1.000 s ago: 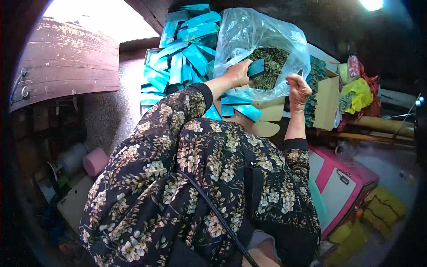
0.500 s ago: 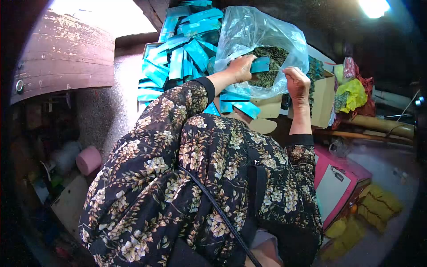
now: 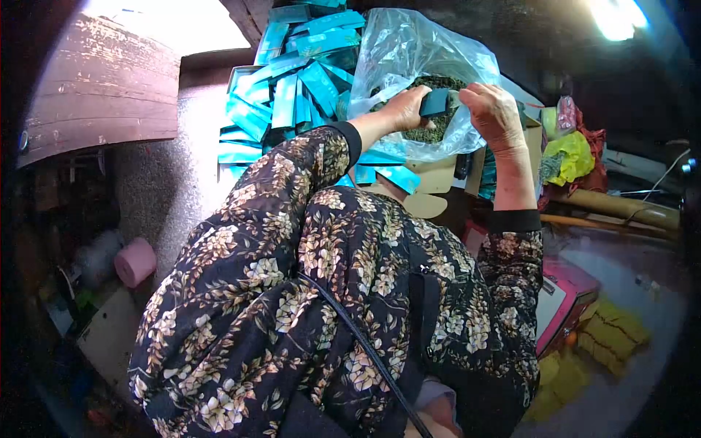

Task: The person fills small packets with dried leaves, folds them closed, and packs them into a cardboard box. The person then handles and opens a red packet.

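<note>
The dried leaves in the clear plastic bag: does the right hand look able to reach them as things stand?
Probably yes: the right hand is close to the dried leaves, and the clear plastic bag is open. The teal packet in the left hand covers only part of them.

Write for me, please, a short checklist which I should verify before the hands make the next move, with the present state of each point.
1. Left hand has hold of the teal packet: ok.
2. Clear bag has its mouth open, with the green flakes showing: ok.
3. Right hand is near the packet's end: ok.
4. Right fingers grip something: cannot tell, the fingertips are partly hidden.
5. Packet's filling: cannot tell, its inside does not show.
6. Heaped packets lie in neat rows: not ok, they lie at mixed angles.
</note>
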The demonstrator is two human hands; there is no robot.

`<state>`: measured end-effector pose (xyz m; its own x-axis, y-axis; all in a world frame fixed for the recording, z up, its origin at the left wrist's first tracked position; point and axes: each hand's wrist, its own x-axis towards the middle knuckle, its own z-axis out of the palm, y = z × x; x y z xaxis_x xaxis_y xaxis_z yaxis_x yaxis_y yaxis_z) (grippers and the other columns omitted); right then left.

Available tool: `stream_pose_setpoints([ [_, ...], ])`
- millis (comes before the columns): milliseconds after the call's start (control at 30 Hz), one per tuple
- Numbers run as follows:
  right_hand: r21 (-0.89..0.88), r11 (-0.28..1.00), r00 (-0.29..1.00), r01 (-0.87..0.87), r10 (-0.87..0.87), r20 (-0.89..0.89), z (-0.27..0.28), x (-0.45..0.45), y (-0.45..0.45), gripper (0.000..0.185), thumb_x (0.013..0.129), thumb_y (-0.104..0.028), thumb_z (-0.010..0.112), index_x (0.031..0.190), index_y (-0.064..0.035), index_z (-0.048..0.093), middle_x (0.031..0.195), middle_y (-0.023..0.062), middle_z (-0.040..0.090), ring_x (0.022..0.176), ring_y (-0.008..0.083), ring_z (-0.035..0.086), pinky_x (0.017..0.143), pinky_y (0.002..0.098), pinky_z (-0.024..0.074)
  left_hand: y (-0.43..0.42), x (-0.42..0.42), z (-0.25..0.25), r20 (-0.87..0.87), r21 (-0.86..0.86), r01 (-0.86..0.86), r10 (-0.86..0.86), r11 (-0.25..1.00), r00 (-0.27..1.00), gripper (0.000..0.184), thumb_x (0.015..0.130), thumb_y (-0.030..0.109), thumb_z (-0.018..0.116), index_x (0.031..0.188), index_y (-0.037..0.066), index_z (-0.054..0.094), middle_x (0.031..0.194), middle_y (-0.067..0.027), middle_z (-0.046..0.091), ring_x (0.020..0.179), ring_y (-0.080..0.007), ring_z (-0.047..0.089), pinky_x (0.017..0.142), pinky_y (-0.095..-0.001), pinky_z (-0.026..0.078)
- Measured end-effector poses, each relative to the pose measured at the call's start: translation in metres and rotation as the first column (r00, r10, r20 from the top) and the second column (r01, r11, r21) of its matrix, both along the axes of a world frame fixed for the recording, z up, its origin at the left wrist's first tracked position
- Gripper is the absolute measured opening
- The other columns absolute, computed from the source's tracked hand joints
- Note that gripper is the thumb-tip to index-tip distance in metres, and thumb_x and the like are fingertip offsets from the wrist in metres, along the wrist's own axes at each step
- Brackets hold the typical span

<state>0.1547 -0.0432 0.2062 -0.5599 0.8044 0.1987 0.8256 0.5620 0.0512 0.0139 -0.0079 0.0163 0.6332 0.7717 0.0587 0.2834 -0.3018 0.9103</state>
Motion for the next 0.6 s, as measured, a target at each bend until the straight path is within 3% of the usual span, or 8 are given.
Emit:
stream_pose_setpoints([
  [133, 0.002, 1.0, 1.0, -0.009, 0.009, 0.012, 0.009, -0.003, -0.007, 0.005, 0.069, -0.005, 0.054, 0.069, -0.01, 0.053, 0.069, 0.0072, 0.054, 0.068, 0.0258, 0.058, 0.06, 0.0366, 0.0469, -0.001, -0.001, -0.001, 0.037, 0.037, 0.0, -0.001, 0.999, 0.999, 0.072, 0.056, 0.023, 0.083, 0.115, 0.007, 0.044, 0.103, -0.0155, 0.057, 0.097, -0.0329, 0.056, 0.083, -0.0381, 0.044],
  [267, 0.081, 0.987, 0.988, 0.139, -0.134, -0.071, 0.009, 0.012, -0.017, 0.005, 0.071, -0.004, 0.055, 0.071, -0.0098, 0.056, 0.072, 0.0078, 0.058, 0.068, 0.0266, 0.059, 0.06, 0.0363, 0.0478, 0.0, -0.007, -0.003, 0.051, 0.053, -0.043, 0.04, 0.998, 0.998, 0.071, 0.058, 0.02, 0.083, 0.117, 0.007, 0.044, 0.1, -0.0145, 0.057, 0.095, -0.0303, 0.056, 0.083, -0.0369, 0.044],
  [367, 0.084, 0.893, 0.845, 0.441, -0.382, -0.373, -0.031, 0.036, -0.031, 0.007, 0.072, -0.003, 0.057, 0.076, -0.0088, 0.06, 0.075, 0.0088, 0.061, 0.069, 0.0288, 0.061, 0.059, 0.0363, 0.0486, -0.001, -0.012, -0.005, 0.093, -0.014, -0.01, 0.011, 1.0, 0.996, 0.069, 0.061, 0.02, 0.082, 0.117, 0.007, 0.044, 0.099, -0.0121, 0.056, 0.093, -0.0246, 0.056, 0.083, -0.0348, 0.044],
  [400, 0.08, 0.892, 0.841, 0.446, -0.386, -0.38, -0.056, 0.049, -0.036, 0.007, 0.072, -0.003, 0.057, 0.076, -0.0088, 0.06, 0.075, 0.0088, 0.061, 0.069, 0.0288, 0.061, 0.059, 0.0363, 0.0486, -0.002, -0.013, -0.006, 0.115, -0.046, 0.009, -0.004, 0.999, 0.993, 0.068, 0.062, 0.021, 0.082, 0.117, 0.007, 0.044, 0.099, -0.0108, 0.056, 0.093, -0.0217, 0.055, 0.083, -0.0337, 0.043],
  [467, -0.168, 0.773, 0.653, 0.611, -0.613, -0.445, -0.119, 0.07, -0.045, 0.014, 0.072, -0.003, 0.059, 0.084, -0.0093, 0.063, 0.077, 0.01, 0.064, 0.07, 0.0293, 0.062, 0.061, 0.0357, 0.0496, -0.008, -0.009, -0.014, 0.209, -0.078, 0.037, -0.02, 0.996, 0.978, 0.068, 0.063, 0.021, 0.082, 0.117, 0.007, 0.044, 0.1, -0.0097, 0.056, 0.093, -0.019, 0.054, 0.083, -0.0328, 0.043],
  [533, -0.351, 0.701, 0.537, 0.621, -0.706, -0.461, -0.168, 0.077, -0.054, 0.022, 0.07, -0.002, 0.061, 0.09, -0.011, 0.065, 0.075, 0.0103, 0.065, 0.068, 0.0278, 0.063, 0.063, 0.0338, 0.05, -0.008, -0.003, -0.021, 0.406, -0.127, 0.093, -0.034, 0.988, 0.913, 0.066, 0.065, 0.021, 0.082, 0.116, 0.007, 0.043, 0.101, -0.0073, 0.055, 0.095, -0.0137, 0.051, 0.084, -0.0309, 0.042],
  [567, -0.351, 0.701, 0.532, 0.621, -0.705, -0.469, -0.176, 0.073, -0.052, 0.022, 0.07, -0.002, 0.061, 0.09, -0.011, 0.065, 0.075, 0.0103, 0.065, 0.068, 0.0278, 0.063, 0.063, 0.0338, 0.05, -0.001, -0.003, -0.022, 0.4, -0.121, 0.095, -0.039, 0.988, 0.916, 0.066, 0.065, 0.021, 0.082, 0.116, 0.007, 0.043, 0.101, -0.0073, 0.055, 0.095, -0.0137, 0.051, 0.084, -0.0309, 0.042],
  [600, -0.468, 0.635, 0.492, 0.614, -0.772, -0.402, -0.185, 0.067, -0.055, 0.026, 0.07, -0.001, 0.06, 0.094, -0.0119, 0.065, 0.079, 0.0098, 0.065, 0.07, 0.0263, 0.063, 0.064, 0.0331, 0.05, 0.003, -0.003, -0.025, 0.42, -0.172, 0.137, -0.053, 0.975, 0.906, 0.066, 0.065, 0.021, 0.082, 0.117, 0.007, 0.043, 0.103, -0.0068, 0.055, 0.096, -0.013, 0.05, 0.085, -0.0306, 0.042],
])
